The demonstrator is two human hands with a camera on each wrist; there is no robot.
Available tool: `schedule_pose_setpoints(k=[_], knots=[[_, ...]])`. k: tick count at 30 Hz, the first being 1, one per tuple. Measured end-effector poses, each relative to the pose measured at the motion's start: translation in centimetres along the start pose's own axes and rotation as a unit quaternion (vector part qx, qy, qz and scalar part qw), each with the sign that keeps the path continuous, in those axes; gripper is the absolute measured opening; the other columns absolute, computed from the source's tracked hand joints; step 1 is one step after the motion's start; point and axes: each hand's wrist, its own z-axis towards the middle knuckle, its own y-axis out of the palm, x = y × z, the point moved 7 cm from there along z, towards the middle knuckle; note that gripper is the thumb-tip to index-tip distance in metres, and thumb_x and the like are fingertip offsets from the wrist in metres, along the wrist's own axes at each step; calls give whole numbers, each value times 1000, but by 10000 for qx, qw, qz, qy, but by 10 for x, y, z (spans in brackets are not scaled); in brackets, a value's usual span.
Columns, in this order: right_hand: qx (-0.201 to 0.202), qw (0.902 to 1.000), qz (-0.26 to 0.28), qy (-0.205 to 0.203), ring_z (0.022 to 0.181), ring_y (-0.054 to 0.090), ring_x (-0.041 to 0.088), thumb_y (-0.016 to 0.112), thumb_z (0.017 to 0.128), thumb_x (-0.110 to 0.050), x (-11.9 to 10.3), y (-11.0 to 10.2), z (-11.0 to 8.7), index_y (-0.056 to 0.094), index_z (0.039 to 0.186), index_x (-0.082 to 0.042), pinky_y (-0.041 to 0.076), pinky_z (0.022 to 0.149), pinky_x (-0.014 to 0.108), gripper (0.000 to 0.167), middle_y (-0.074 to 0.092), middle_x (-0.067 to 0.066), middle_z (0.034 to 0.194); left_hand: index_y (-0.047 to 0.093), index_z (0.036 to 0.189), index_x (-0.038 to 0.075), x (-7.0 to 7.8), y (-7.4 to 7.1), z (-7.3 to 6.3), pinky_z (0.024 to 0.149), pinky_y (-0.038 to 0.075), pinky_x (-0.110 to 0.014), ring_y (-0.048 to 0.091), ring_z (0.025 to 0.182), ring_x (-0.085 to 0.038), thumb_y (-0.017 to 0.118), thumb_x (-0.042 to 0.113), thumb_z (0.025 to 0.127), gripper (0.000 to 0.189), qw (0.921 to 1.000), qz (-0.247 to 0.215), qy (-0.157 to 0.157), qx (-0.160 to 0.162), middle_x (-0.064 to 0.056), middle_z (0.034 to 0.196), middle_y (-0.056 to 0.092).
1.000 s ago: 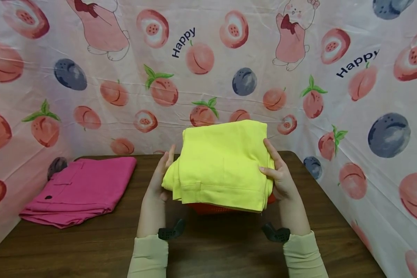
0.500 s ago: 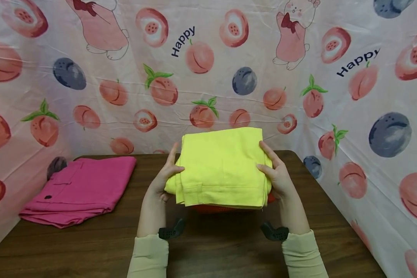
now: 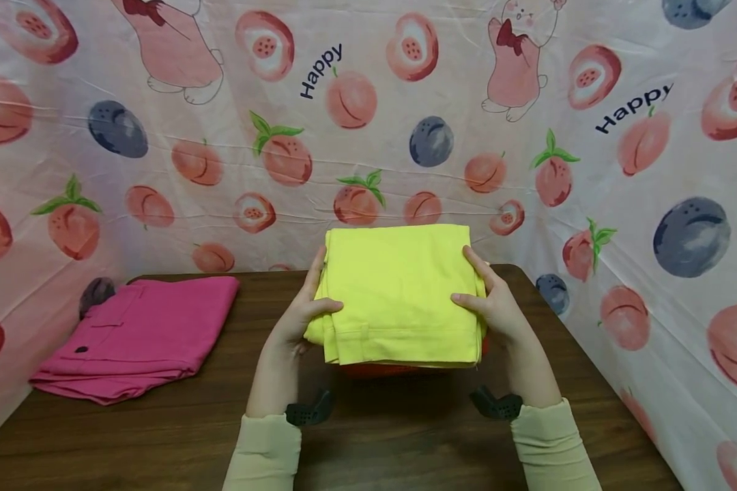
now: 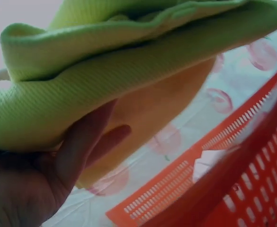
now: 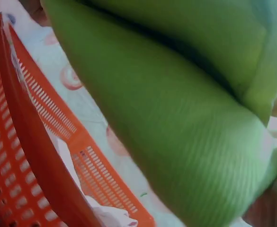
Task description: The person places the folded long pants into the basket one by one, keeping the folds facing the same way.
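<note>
A folded pair of bright yellow trousers (image 3: 399,293), with a belt loop along the near edge, is held in the air by both hands. My left hand (image 3: 299,315) grips the left side, thumb on top and fingers partly hidden underneath. On the opposite side, my right hand (image 3: 497,305) grips the bundle with its thumb on the upper face. Beneath the trousers stands a red plastic basket (image 3: 387,372), mostly covered in the head view. Both wrist views show its slotted walls, with the trousers' underside (image 5: 143,104) raised above the rim (image 4: 200,203).
Folded pink trousers (image 3: 153,327) with a dark button lie on the left of the brown wooden table (image 3: 387,443). Some whitish material (image 5: 107,213) is visible inside the basket. A fruit-print cloth (image 3: 356,41) hangs behind the table and along both sides.
My left thumb has come over the top of the yellow trousers, where it now presses. The bundle has dropped slightly, levelled out and shifted a little right. The pink trousers stay put.
</note>
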Motion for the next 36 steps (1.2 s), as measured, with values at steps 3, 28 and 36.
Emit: schedule_pose_setpoints(k=[3, 28, 36], knots=[[125, 9996, -223, 114, 136, 25, 26, 63, 86, 6, -3, -6, 4, 20, 154, -15, 46, 87, 20, 83, 7, 5, 158, 3, 152, 45, -1, 0, 6, 78, 53, -35, 56, 105, -25, 48, -11, 88, 96, 9990, 406, -2, 204, -7, 155, 8], [69, 9874, -1562, 226, 140, 16, 19, 61, 86, 9, 6, -13, 43, 26, 152, -15, 26, 108, 43, 78, 17, 5, 157, 11, 154, 34, -7, -12, 37, 75, 52, -28, 56, 99, -23, 50, -12, 86, 92, 9696, 2023, -915, 1024, -8, 156, 8], [-32, 9855, -1679, 244, 140, 17, 24, 59, 84, 12, 20, -10, 52, 25, 152, -11, 25, 109, 45, 79, 18, 11, 157, 9, 155, 32, -17, -25, 42, 75, 50, -25, 49, 110, -26, 50, -14, 83, 94, 9611, 2242, -1078, 1201, -8, 156, 7]])
